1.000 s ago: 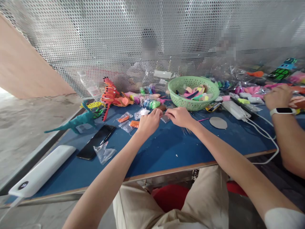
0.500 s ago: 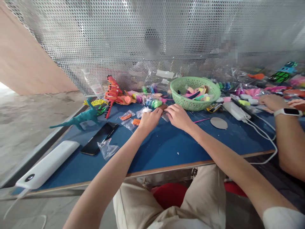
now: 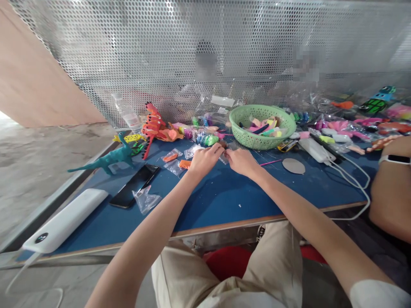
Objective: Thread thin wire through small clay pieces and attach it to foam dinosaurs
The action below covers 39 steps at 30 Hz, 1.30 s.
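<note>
Over the middle of the table, my left hand [image 3: 207, 161] is closed, with its fingertips on a brown lump of modelling clay [image 3: 222, 144] that is mostly hidden behind them. Close beside it, my right hand [image 3: 241, 161] is pinched shut; what sits between its fingertips is too small to make out. Clear plastic film [image 3: 224, 158] shows between the two hands. Just left of my left hand lies orange clay [image 3: 185, 164] on a small clear bag, and another bagged orange piece [image 3: 171, 157] is beyond it.
A green basket [image 3: 261, 143] of colourful clay pieces stands behind my right hand. At left are a teal dinosaur [image 3: 111, 159], a red-orange dinosaur [image 3: 156, 126], a phone [image 3: 135, 186] and a white power bank [image 3: 66, 222]. A co-worker's arm [image 3: 393, 188] rests at right, near white cables [image 3: 361, 186].
My right hand has drawn its fingers in and lowered slightly, while my left fingertips shifted a little right. The co-worker's arm at right has pulled back toward the edge of view.
</note>
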{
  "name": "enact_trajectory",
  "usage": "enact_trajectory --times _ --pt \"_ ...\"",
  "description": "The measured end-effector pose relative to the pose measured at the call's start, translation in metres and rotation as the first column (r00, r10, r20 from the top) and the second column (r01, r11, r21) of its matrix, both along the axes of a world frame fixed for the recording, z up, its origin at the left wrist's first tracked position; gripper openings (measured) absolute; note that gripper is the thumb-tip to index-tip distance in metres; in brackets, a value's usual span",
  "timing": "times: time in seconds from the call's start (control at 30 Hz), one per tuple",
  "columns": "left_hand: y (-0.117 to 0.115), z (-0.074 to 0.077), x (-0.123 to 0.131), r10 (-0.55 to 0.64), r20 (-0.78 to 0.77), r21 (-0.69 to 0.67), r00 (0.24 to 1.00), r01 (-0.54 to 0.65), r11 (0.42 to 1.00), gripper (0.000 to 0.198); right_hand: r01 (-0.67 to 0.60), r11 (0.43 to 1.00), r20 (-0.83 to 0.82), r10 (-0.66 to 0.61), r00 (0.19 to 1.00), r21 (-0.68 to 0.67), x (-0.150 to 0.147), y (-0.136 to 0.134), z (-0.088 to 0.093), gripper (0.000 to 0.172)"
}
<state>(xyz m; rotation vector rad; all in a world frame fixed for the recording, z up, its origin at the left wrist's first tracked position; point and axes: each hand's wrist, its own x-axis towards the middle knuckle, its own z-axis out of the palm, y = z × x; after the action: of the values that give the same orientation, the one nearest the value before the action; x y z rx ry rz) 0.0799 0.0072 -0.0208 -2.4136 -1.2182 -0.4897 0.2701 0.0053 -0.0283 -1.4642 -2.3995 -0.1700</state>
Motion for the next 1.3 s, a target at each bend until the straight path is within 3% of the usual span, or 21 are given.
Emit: enact_trajectory --times 0.1,0.17,0.23,0.33,0.43,0.53,0.63,0.83,0.97,1.13,1.3 --pt "0.002 -0.003 -0.002 -0.148 0.06 0.021 0.987 0.147 0.989 0.035 0.026 0.998 -0.034 -0.029 0.999 -0.065 0.004 0.003 0.001 0.029" --pt "0.003 -0.004 -0.003 -0.308 0.136 0.011 0.942 0.309 0.951 0.031 0.039 0.997 -0.128 -0.048 0.991 -0.073 0.01 0.008 0.002 0.032" --pt "0.003 -0.005 -0.003 -0.385 0.281 -0.015 0.879 0.405 0.914 0.027 0.029 0.998 -0.233 -0.04 0.972 -0.049 0.017 0.013 0.002 0.034" --pt "0.004 -0.007 -0.001 -0.217 0.596 -0.115 0.773 0.35 0.93 0.026 -0.038 0.999 -0.375 0.041 0.926 0.015 0.023 0.016 0.002 0.032" --pt "0.007 -0.01 0.001 0.059 0.827 -0.296 0.559 0.344 0.891 0.032 -0.111 0.991 -0.465 0.13 0.875 0.068 0.019 0.01 0.003 0.032" --pt "0.007 -0.012 0.004 0.227 0.914 -0.367 0.336 0.451 0.814 0.041 -0.135 0.984 -0.465 0.174 0.868 0.118 0.01 0.003 0.004 0.033" --pt "0.005 -0.013 0.009 0.289 0.933 -0.36 0.216 0.523 0.773 0.046 -0.11 0.977 -0.422 0.179 0.889 0.184 0.004 0.001 0.002 0.034" --pt "0.002 -0.012 0.013 0.311 0.937 -0.347 0.157 0.492 0.798 0.044 -0.077 0.961 -0.304 0.159 0.939 0.264 0.002 0.001 -0.003 0.033" --pt "0.003 -0.01 0.01 0.293 0.937 -0.35 0.19 0.503 0.791 0.042 -0.107 0.961 -0.302 0.184 0.935 0.254 0.002 -0.002 -0.001 0.032" --pt "0.002 -0.006 0.006 0.279 0.929 -0.366 0.242 0.516 0.774 0.042 -0.155 0.969 -0.475 0.23 0.85 0.193 0.0 -0.005 0.001 0.024" --pt "0.003 -0.007 0.006 0.285 0.922 -0.383 0.261 0.512 0.769 0.042 -0.187 0.952 -0.584 0.297 0.755 0.243 0.0 -0.002 -0.001 0.019"
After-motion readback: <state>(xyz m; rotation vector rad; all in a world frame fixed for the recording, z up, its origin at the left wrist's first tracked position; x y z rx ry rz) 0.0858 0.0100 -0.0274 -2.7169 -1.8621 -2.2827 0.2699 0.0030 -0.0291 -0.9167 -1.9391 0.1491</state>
